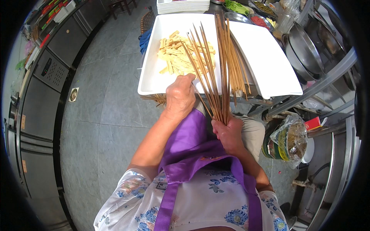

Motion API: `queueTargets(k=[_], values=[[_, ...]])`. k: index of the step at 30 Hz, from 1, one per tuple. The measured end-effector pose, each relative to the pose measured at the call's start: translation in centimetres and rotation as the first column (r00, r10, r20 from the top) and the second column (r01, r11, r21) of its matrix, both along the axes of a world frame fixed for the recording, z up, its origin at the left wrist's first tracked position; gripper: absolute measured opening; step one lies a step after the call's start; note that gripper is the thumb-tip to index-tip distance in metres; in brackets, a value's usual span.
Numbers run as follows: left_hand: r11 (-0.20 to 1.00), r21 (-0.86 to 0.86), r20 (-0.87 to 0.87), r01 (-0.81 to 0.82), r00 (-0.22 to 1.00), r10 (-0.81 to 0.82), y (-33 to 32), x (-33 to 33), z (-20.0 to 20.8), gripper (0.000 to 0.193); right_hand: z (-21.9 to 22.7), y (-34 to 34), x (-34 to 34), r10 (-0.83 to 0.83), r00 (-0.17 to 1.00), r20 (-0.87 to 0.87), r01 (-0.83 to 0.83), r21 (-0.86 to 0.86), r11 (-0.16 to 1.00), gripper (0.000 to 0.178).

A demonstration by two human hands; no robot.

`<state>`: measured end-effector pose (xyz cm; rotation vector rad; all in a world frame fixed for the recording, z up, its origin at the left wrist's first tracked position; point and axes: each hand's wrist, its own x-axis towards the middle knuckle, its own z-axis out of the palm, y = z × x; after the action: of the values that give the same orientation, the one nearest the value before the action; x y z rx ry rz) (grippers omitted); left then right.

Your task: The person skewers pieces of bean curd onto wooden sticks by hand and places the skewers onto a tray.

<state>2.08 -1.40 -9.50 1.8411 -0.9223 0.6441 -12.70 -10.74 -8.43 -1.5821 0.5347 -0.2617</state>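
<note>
My right hand (pixel 229 133) is closed round the lower ends of a fanned bundle of long brown wooden skewers (pixel 210 73). Their upper ends spread out over a white tray (pixel 150 79). Inside that tray lies a heap of pale yellow strips (pixel 179 54), which look like bean curd sticks. At the tray's near edge, my left hand (pixel 180 96) is closed, with its fingertips curled beside the leftmost skewers. Whatever is between those fingers cannot be made out. More, lighter skewers (pixel 238 69) lie just right of the tray.
A white board or lid (pixel 262 57) lies to the right. Beyond it are a bowl of red food (pixel 259 21) and leafy greens (pixel 236 7). Stacked white trays (pixel 183 7) stand at the back. Metal bowls (pixel 306 44) sit on the right rack, above a plastic-covered bucket (pixel 287 140).
</note>
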Motion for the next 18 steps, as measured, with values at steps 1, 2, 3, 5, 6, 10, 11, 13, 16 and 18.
queueTargets(k=[1, 2, 3, 5, 6, 10, 11, 13, 16, 18], values=[[1.0, 0.001, -0.007, -0.001, 1.0, 0.001, 0.0, 0.0, -0.1, 0.023, 0.0, 0.0, 0.0, -0.002, 1.0, 0.004, 0.002, 0.008, 1.0, 0.009], [1.0, 0.004, 0.002, -0.006, 1.0, 0.006, 0.0, 0.0, 0.1, 0.023, 0.1, 0.0, 0.1, 0.001, 1.0, 0.006, -0.001, 0.005, 1.0, 0.009], [1.0, 0.007, 0.011, -0.012, 1.0, 0.012, 0.0, -0.1, 0.3, 0.023, 0.1, 0.0, 0.1, 0.003, 1.0, 0.008, -0.003, 0.002, 1.0, 0.009], [1.0, 0.008, 0.021, -0.017, 1.0, 0.017, 0.0, -0.1, 0.5, 0.023, 0.2, 0.1, 0.2, 0.006, 1.0, 0.006, -0.006, -0.001, 1.0, 0.009], [1.0, 0.006, 0.022, -0.015, 1.0, 0.015, 0.0, -0.1, 0.6, 0.023, 0.4, 0.1, 0.2, 0.007, 1.0, 0.003, -0.007, 0.0, 1.0, 0.009], [1.0, -0.012, -0.006, 0.011, 1.0, -0.011, -0.2, -0.1, 0.1, 0.024, 0.4, -0.1, 0.3, 0.01, 1.0, 0.012, -0.01, 0.022, 1.0, 0.007], [0.999, 0.03, 0.021, 0.024, 0.999, -0.025, -0.5, -0.9, -0.1, 0.024, 0.4, -0.2, 0.6, -0.01, 1.0, 0.019, 0.01, 0.0, 1.0, 0.007], [0.999, 0.016, 0.063, 0.047, 0.997, -0.048, -1.2, -1.7, -0.6, 0.023, 0.3, -0.7, 1.5, -0.048, 0.998, 0.034, 0.05, -0.044, 0.998, 0.007], [1.0, -0.012, -0.03, 0.017, 0.999, -0.018, -1.4, -1.3, 0.1, 0.023, 0.5, -1.2, 2.2, -0.055, 0.998, 0.029, 0.049, 0.171, 0.984, 0.007], [0.998, -0.049, 0.013, 0.026, 1.0, -0.026, -1.6, -0.9, 0.4, 0.023, 0.5, -1.5, 2.2, -0.039, 0.997, 0.06, 0.026, 0.212, 0.977, 0.008]])
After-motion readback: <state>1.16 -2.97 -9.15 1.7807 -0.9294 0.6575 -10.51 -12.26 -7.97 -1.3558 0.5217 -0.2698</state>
